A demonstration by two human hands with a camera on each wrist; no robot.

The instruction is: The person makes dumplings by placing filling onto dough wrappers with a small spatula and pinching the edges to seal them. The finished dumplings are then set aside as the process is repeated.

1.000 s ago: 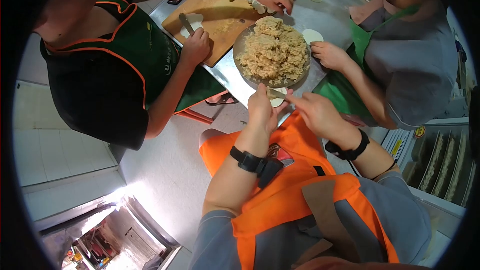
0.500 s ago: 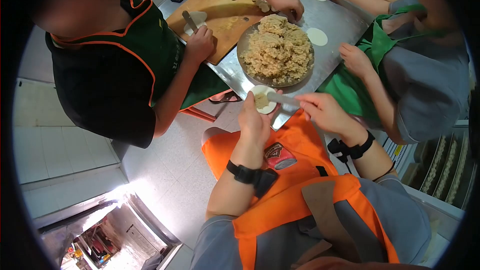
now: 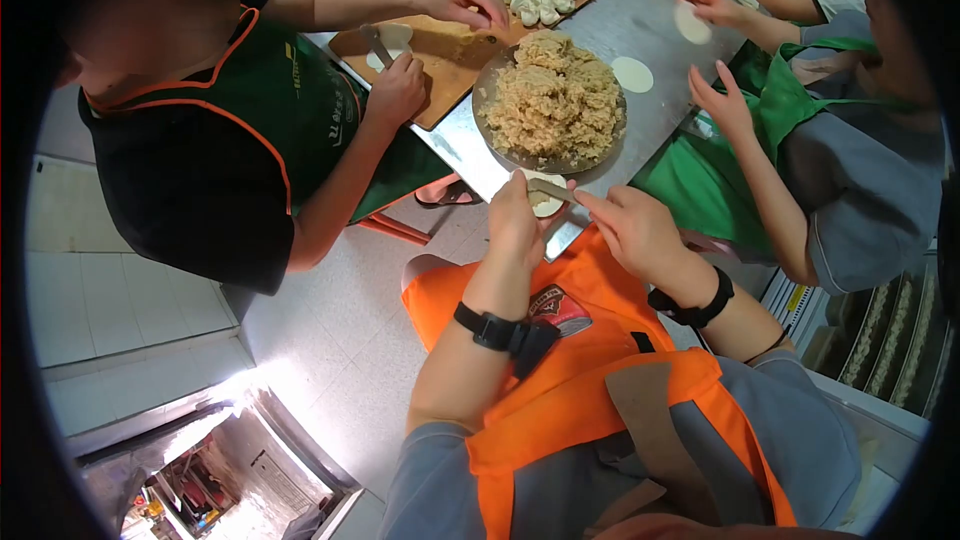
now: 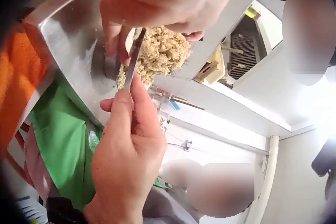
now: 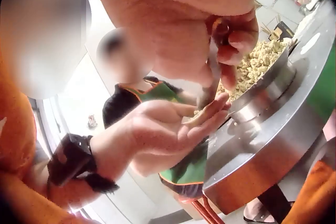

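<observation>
Amply heaped filling [image 3: 560, 90], round bowl [image 3: 600, 152], held wrapper [image 3: 548, 209]

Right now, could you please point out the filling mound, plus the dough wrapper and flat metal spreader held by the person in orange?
Filling mound [image 3: 555, 100], head view: middle of the heap.
Dough wrapper [image 3: 550, 208], head view: its bare lower part.
Flat metal spreader [image 4: 135, 60], left wrist view: middle of the blade.

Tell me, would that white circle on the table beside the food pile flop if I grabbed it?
Probably: the wrapper in the wearer's left hand looks curved. The white circle likely feels light, looking thin, and probably won't roll, lying flat.
</observation>
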